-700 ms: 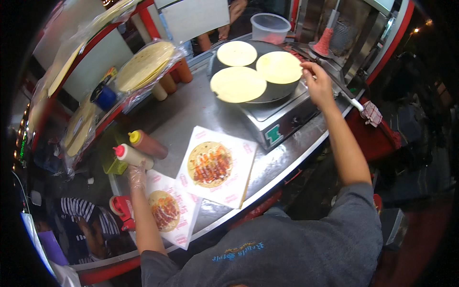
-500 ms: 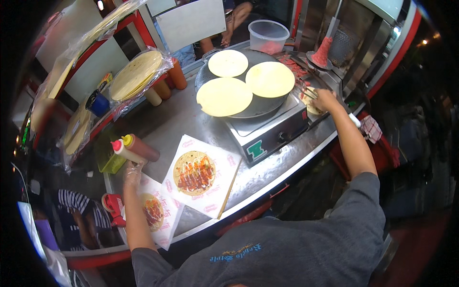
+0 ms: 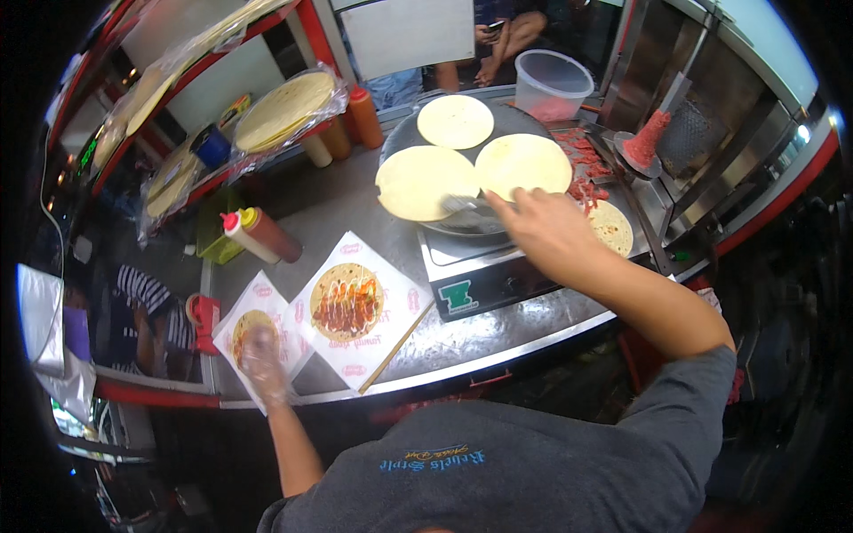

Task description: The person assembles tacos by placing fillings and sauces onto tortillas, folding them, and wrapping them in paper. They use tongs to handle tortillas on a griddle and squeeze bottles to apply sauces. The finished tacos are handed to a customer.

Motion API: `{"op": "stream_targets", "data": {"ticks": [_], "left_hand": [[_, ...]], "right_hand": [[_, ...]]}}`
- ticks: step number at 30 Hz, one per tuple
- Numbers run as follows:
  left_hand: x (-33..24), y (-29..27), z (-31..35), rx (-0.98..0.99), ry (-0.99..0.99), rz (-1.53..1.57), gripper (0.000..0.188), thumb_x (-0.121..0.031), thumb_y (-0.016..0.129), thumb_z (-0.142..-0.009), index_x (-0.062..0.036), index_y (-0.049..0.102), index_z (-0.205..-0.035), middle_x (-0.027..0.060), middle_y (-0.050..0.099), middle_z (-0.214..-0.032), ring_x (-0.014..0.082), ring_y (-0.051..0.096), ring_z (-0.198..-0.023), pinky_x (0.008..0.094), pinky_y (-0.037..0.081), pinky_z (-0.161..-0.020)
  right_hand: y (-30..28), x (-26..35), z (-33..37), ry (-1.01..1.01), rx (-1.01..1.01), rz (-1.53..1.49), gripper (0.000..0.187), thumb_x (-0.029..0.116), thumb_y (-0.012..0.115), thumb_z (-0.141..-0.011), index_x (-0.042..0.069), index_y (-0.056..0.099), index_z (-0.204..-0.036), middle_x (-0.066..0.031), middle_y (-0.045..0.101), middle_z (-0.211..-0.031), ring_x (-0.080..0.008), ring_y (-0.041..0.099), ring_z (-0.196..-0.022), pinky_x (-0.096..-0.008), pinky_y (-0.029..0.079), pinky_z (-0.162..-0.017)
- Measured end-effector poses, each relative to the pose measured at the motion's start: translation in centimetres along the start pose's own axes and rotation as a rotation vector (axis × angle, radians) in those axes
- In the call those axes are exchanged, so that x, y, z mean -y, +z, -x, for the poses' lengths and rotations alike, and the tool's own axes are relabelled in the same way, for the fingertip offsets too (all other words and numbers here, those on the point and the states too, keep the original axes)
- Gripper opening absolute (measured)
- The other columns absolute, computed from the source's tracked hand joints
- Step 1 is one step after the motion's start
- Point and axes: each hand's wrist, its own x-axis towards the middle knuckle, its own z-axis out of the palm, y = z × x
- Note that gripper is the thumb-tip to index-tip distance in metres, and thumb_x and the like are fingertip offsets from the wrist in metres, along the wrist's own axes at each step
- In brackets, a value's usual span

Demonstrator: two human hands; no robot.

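Note:
My right hand (image 3: 542,222) grips a shiny metal cooking utensil (image 3: 464,204), too smeared to tell a spatula from tongs. Its end is at the near edge of the left flatbread (image 3: 426,182) on the round black griddle (image 3: 400,142). Two more flatbreads lie there, one at the back (image 3: 455,122) and one on the right (image 3: 524,166). My left hand (image 3: 262,355), in a clear plastic glove, is over a small topped flatbread (image 3: 251,330) on printed paper; its fingers are blurred. Beside it, a larger flatbread (image 3: 348,302) with red filling and white sauce lies on paper (image 3: 391,342).
Two squeeze bottles (image 3: 258,235) stand behind the papers. Shredded red meat (image 3: 582,160) and a browned flatbread (image 3: 610,228) lie right of the griddle, near a meat spit (image 3: 646,140). A clear tub (image 3: 553,84) stands behind. Stacked flatbreads (image 3: 286,111) rest on the left shelf.
My right hand has moved left with the utensil, from beside the meat to the griddle's front. My left hand has left the squeeze bottles and come down over the small topped flatbread.

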Motion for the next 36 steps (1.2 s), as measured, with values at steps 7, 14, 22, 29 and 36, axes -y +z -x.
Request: {"op": "stream_targets", "data": {"ticks": [7, 14, 22, 29, 36], "left_hand": [[12.0, -11.4, -8.6, -0.011, -0.195, -0.622, 0.055, -0.044, 0.05, -0.113, -0.007, 0.055, -0.152, 0.0237, 0.069, -0.138, 0.039, 0.067, -0.126, 0.0467, 0.051, -0.107], [17.2, -12.9, -10.2, 0.304, -0.168, -0.329, 0.052, -0.04, 0.048, -0.113, 0.0035, 0.071, -0.131, 0.0281, 0.074, -0.122, 0.0408, 0.071, -0.118, 0.0483, 0.053, -0.101], [14.4, -12.6, -9.8, 0.321, -0.134, -0.411, 0.047, -0.037, 0.051, -0.111, 0.0035, 0.073, -0.118, 0.0279, 0.075, -0.105, 0.0404, 0.075, -0.094, 0.0492, 0.054, -0.086], [17.9, -12.3, -10.4, 0.289, -0.243, -0.288, 0.048, -0.041, 0.054, -0.111, 0.0013, 0.072, -0.126, 0.0228, 0.077, -0.11, 0.0332, 0.074, -0.098, 0.0441, 0.054, -0.089], [22.3, -12.6, -9.5, 0.23, -0.316, -0.264, 0.047, -0.037, 0.057, -0.112, -0.0015, 0.067, -0.141, 0.0161, 0.074, -0.125, 0.0207, 0.068, -0.113, 0.0365, 0.052, -0.099]], "right_hand": [[0.7, 0.9, -11.1, 0.307, -0.001, -0.569, 0.036, 0.011, 0.064, -0.1, 0.006, 0.069, -0.135, -0.016, 0.074, -0.093, -0.025, 0.074, -0.074, -0.0358, 0.059, -0.07], [-0.2, -1.4, -8.9, 0.785, 0.466, -1.24, 0.03, 0.025, 0.058, -0.111, -0.002, 0.068, -0.105, -0.0082, 0.069, -0.081, -0.0138, 0.067, -0.065, -0.0333, 0.056, -0.059], [-5.3, 3.6, 2.1, 0.416, 0.37, 0.273, 0.045, 0.019, 0.082, -0.082, 0.006, 0.067, -0.123, -0.0173, 0.072, -0.108, -0.0301, 0.075, -0.1, -0.0456, 0.061, -0.076], [0.8, -1.1, -0.7, 0.512, 0.225, 0.112, 0.045, 0.011, 0.068, -0.09, 0.011, 0.066, -0.135, -0.0191, 0.071, -0.107, -0.038, 0.074, -0.097, -0.0491, 0.06, -0.081], [-3.7, -10.8, -1.2, 0.811, 0.202, -0.888, 0.039, 0.014, 0.067, -0.104, 0.004, 0.067, -0.142, -0.0028, 0.07, -0.086, -0.0078, 0.058, -0.056, -0.0269, 0.049, -0.053]]}}
